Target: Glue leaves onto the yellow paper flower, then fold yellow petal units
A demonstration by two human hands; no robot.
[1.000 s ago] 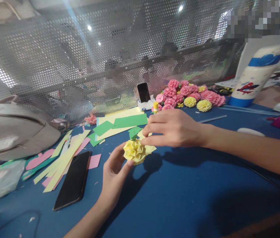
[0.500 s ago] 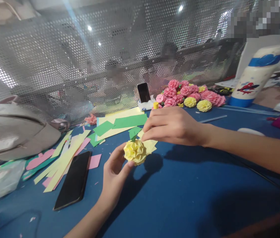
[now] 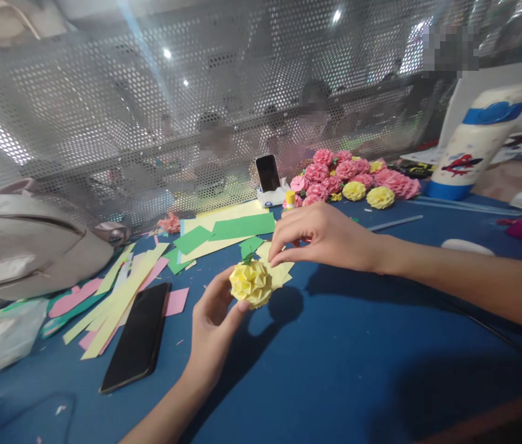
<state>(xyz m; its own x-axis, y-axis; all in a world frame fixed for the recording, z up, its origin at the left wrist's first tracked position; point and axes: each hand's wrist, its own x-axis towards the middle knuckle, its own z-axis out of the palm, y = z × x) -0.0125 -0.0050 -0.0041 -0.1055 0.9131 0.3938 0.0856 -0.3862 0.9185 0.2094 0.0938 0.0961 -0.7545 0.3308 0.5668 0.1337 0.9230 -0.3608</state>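
Note:
A ball-shaped yellow paper flower with folded, pointed petals is held above the blue table, with green paper at its top. My left hand grips it from the left and below, thumb at the front. At the flower's upper right edge, my right hand is closed in a pinch, fingertips beside the petals. A bit of red shows under its curled fingers; what they hold is hidden. Behind the flower lie yellow paper pieces and a small green piece.
Paper strips and a black phone lie left, near a grey bag. Green sheets lie behind. Pink paper flowers, a glue stick, a propped phone and a bottle stand along the back.
My right hand's fingers have shifted slightly, and the thumb and a bit of red now show. The flower has barely moved in my left hand.

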